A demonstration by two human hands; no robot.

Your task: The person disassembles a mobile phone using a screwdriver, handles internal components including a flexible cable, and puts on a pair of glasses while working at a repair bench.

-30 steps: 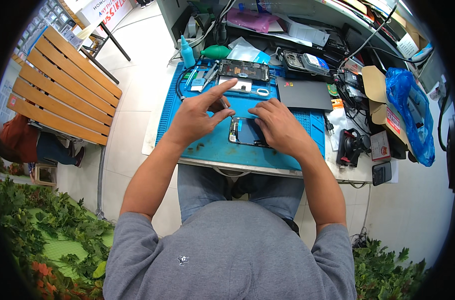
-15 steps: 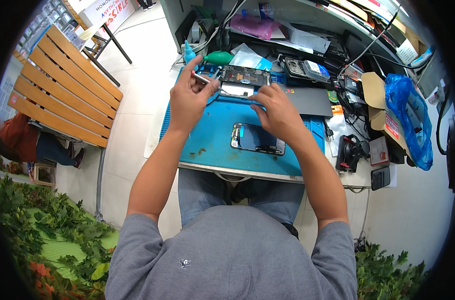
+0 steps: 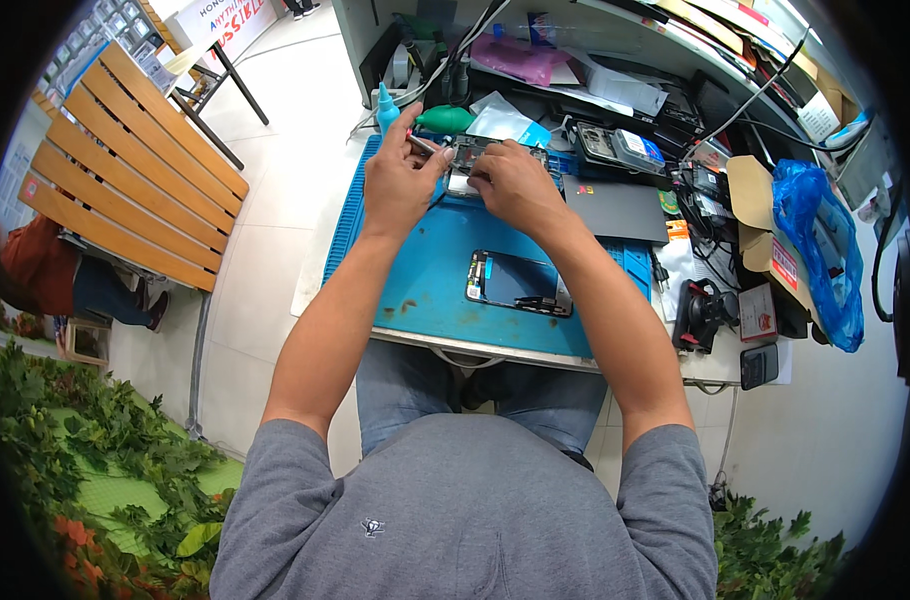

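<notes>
An opened phone (image 3: 469,158) with bare inner parts lies at the back of the blue work mat (image 3: 425,270). My left hand (image 3: 397,190) is at its left end, closed round a slim pen-like tool (image 3: 421,143). Over the phone's middle is my right hand (image 3: 520,188), fingertips pinched together and pointing down. Whatever they pinch, if anything, is hidden. Part of a silvery piece (image 3: 461,186) shows between the hands. Nearer me, a detached phone screen (image 3: 520,283) lies on the mat, its inner side up.
A green air blower (image 3: 445,119) and a light-blue dropper bottle (image 3: 387,108) stand behind my left hand. Right of the phone are a dark flat box (image 3: 615,207) and phone parts in a tray (image 3: 615,145). Farther right sit a cardboard box (image 3: 765,215) and a blue plastic bag (image 3: 820,250).
My right hand has moved left and away from me, from the phone's right near edge to over its middle. My left hand stays by the phone's left end with the slim tool.
</notes>
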